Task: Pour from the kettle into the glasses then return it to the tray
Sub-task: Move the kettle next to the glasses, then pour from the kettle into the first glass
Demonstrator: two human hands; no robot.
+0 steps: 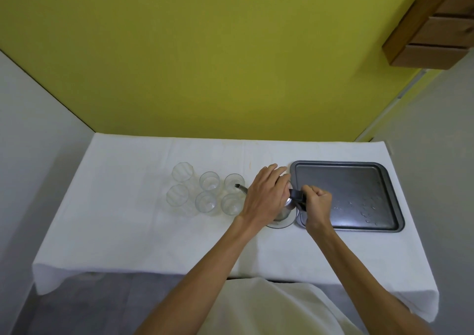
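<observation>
A steel kettle [285, 212] stands on the white tablecloth just left of the dark tray [359, 180], mostly hidden under my hands. Its thin spout [240, 188] points left toward several clear glasses [209, 180] set in two rows. My right hand [316, 203] is closed around the kettle's black handle [297, 197]. My left hand [266, 193] lies flat over the kettle's lid, fingers spread. The tray holds only a few water drops.
The table [128, 232] is covered by a white cloth and stands against a yellow wall. A wooden shelf [433, 31] hangs at the upper right. My white clothing shows at the bottom edge.
</observation>
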